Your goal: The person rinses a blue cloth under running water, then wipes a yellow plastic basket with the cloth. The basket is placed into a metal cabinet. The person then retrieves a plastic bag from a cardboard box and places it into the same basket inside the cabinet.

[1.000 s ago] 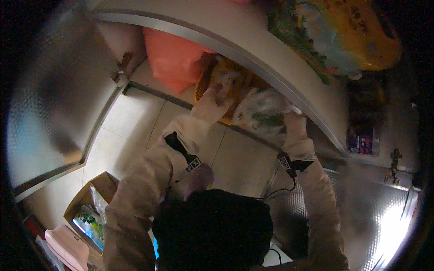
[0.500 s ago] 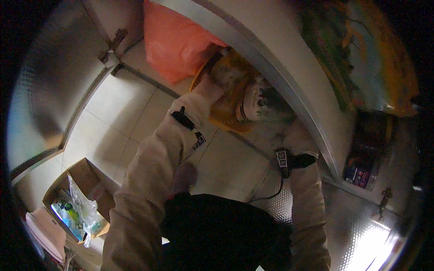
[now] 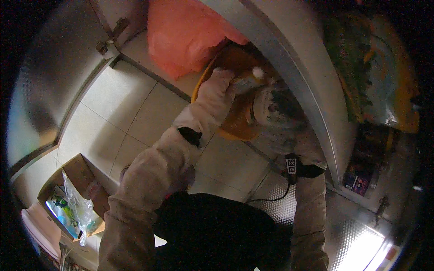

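Note:
My left hand (image 3: 222,80) reaches into an orange plastic basket (image 3: 235,131) in the low cupboard. Its fingers close round a pale, bottle-like container (image 3: 246,84) with a white rounded end. Beside it in the basket stands a white container with dark print (image 3: 266,108), perhaps a tub; its far side is lost in shadow. My right hand (image 3: 309,143) is inside the cupboard behind the metal edge, close to a clear plastic wrapping (image 3: 276,137). Its fingers are too dark to make out.
A metal-edged cupboard frame (image 3: 298,67) curves between my arms. A pink-red plastic bag (image 3: 181,40) hangs beside the basket. Lower left on the tiles stands an open cardboard box (image 3: 90,180) with packages. Colourful bags (image 3: 379,77) lie at the right.
My left hand has lifted slightly within the basket, and the pale container with the white end now shows in it. My right hand has shifted a little right and down.

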{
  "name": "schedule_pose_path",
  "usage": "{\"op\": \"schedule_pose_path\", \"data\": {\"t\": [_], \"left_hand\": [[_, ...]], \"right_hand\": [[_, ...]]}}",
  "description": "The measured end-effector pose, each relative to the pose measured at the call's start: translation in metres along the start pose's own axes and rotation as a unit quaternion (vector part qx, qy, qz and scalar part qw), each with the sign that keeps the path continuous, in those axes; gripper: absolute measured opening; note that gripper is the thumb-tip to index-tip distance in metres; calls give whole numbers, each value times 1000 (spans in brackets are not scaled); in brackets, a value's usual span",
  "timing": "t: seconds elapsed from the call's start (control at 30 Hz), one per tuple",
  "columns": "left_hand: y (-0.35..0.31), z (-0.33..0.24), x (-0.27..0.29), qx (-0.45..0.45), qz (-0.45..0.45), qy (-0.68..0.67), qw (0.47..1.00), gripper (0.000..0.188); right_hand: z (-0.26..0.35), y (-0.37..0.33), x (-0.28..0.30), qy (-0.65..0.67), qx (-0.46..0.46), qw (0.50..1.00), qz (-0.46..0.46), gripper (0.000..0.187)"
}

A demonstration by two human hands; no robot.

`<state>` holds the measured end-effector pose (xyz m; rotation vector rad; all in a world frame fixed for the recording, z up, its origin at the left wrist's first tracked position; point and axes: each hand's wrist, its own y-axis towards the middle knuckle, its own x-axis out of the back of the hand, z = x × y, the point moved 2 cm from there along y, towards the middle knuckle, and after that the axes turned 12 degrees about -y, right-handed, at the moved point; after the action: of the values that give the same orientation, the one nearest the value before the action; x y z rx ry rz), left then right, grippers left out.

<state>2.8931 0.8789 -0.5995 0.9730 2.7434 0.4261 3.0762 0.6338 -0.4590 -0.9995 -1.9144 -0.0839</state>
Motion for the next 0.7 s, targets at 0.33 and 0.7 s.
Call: {"op": "schedule_pose_path", "data": {"t": [0.33,0.7], "left_hand": [[16,-4,0,-114,-116,70,984,58],[34,-16,-13,152,-83,-586,792,41]], "right_hand": [[55,47,12,105,-48,991,-66,93],[45,95,-46,-32,36,993,-104,63]]}}
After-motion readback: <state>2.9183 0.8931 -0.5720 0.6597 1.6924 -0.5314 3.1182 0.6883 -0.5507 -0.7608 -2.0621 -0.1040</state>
